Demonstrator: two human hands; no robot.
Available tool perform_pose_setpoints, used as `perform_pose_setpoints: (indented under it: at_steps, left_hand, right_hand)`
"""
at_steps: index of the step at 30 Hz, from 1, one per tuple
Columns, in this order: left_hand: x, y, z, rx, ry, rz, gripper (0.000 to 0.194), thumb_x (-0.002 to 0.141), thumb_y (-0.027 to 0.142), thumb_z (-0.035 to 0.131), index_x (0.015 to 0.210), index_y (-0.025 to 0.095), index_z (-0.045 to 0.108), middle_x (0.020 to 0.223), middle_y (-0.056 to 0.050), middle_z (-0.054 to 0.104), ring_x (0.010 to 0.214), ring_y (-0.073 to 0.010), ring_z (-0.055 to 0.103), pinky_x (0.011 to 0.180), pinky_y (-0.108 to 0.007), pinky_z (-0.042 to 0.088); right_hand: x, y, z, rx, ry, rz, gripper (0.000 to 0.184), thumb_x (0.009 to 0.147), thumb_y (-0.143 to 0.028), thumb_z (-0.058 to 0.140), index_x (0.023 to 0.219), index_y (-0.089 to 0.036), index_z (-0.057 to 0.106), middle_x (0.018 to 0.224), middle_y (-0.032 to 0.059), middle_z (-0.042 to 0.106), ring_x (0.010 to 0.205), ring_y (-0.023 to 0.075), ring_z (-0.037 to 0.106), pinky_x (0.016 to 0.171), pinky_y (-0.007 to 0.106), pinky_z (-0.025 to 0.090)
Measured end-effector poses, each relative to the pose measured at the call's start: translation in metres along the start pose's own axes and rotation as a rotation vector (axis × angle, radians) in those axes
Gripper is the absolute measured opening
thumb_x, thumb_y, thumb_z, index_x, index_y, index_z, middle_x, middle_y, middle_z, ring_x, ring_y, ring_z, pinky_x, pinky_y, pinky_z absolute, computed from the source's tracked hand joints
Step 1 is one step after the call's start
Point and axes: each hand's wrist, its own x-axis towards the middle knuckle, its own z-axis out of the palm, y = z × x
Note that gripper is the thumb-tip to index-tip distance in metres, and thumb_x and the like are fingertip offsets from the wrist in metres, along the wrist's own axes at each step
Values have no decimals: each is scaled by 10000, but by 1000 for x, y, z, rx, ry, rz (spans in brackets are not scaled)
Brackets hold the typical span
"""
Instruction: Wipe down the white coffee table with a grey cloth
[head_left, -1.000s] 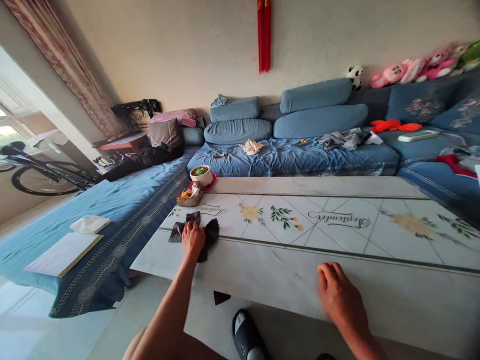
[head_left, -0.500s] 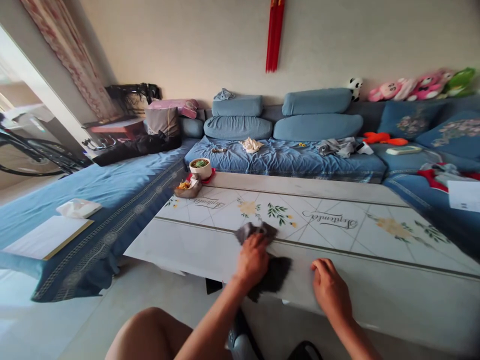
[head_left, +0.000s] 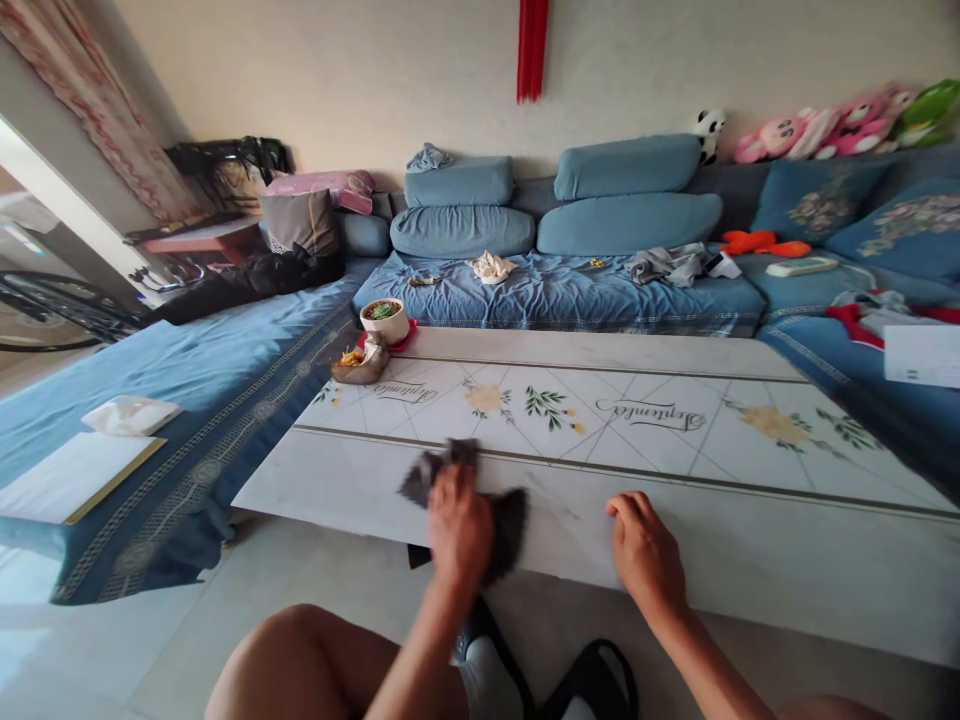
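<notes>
My left hand [head_left: 459,525] presses a dark grey cloth [head_left: 510,525] down on the near strip of the white table [head_left: 315,480]. The cloth is crumpled, sticking out past my fingers on the far side and to the right, where part of it reaches the table's front edge. To the right, my right hand [head_left: 646,550] rests by that same edge with its fingers curled in and nothing visible in them. A printed band with flowers and lettering runs along the tabletop beyond both hands.
At the table's far left corner stand a potted succulent [head_left: 385,322] and a small bowl of scraps [head_left: 361,362]. Blue sofas [head_left: 247,370] border the table on the left, back and right. My knees and black slippers [head_left: 596,680] are below the front edge.
My left hand has slid left along the table with the cloth. My right hand stays at the front edge, while the view has tilted down and turned slightly.
</notes>
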Motion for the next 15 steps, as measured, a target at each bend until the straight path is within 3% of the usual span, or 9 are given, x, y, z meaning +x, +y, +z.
perform_pose_setpoints:
  at_steps: [2, 3, 5, 6, 8, 10, 13, 15]
  left_hand:
    - [-34, 78, 35, -109, -40, 208, 682, 1007, 135, 563, 1682, 204, 633, 1708, -173, 622, 1641, -401, 520, 1372, -603, 471]
    - [-46, 107, 46, -151, -47, 292, 675, 1011, 154, 583, 1683, 194, 628, 1702, -177, 628, 1634, -405, 531, 1355, -601, 495]
    - [-58, 134, 56, -211, -57, 416, 644, 1020, 205, 612, 1663, 187, 642, 1685, -168, 648, 1609, -394, 563, 1329, -572, 534]
    - [-57, 129, 53, -228, -66, 457, 628, 1019, 221, 617, 1644, 196, 659, 1682, -152, 655, 1599, -379, 576, 1330, -550, 538]
    - [-44, 84, 34, -224, -95, 483, 599, 1007, 220, 603, 1596, 231, 704, 1677, -110, 670, 1589, -340, 589, 1355, -513, 516]
    - [-22, 2, 1, -160, -111, 395, 579, 1002, 201, 560, 1546, 260, 747, 1654, -86, 692, 1588, -312, 592, 1385, -498, 476]
    - [15, -139, -61, 6, -23, 37, 533, 1045, 221, 481, 1484, 260, 781, 1618, -91, 714, 1564, -299, 612, 1399, -491, 442]
    - [38, -210, -97, 104, 94, -178, 518, 1080, 272, 453, 1484, 225, 774, 1635, -115, 692, 1567, -320, 602, 1392, -512, 440]
  right_hand:
    - [0, 2, -5, 55, -26, 1, 245, 1071, -111, 431, 1010, -250, 623, 994, 44, 683, 807, 208, 674, 722, 342, 475]
    - [1, 3, -7, 91, -52, 5, 257, 1058, -104, 425, 1023, -249, 634, 972, 38, 672, 790, 205, 664, 714, 334, 485]
    - [1, 6, -11, 142, -86, 5, 281, 1029, -87, 421, 1055, -248, 649, 945, 28, 655, 767, 201, 649, 702, 320, 500]
    - [2, 7, -12, 145, -70, -6, 281, 1027, -83, 423, 1056, -248, 648, 942, 26, 656, 776, 201, 654, 710, 317, 506]
    - [2, 9, -11, 113, 6, -37, 258, 1047, -84, 434, 1035, -250, 630, 974, 32, 679, 831, 206, 685, 743, 319, 510]
    - [2, 9, -8, 68, 49, -58, 239, 1065, -84, 447, 1033, -251, 615, 1023, 36, 698, 858, 201, 701, 751, 319, 499]
    - [0, 6, -3, 20, 21, -47, 230, 1057, -76, 467, 1068, -252, 617, 1070, 34, 702, 855, 195, 701, 733, 324, 481]
    - [0, 4, -1, 7, 8, -28, 225, 1064, -86, 474, 1084, -252, 624, 1092, 40, 706, 878, 202, 709, 745, 329, 483]
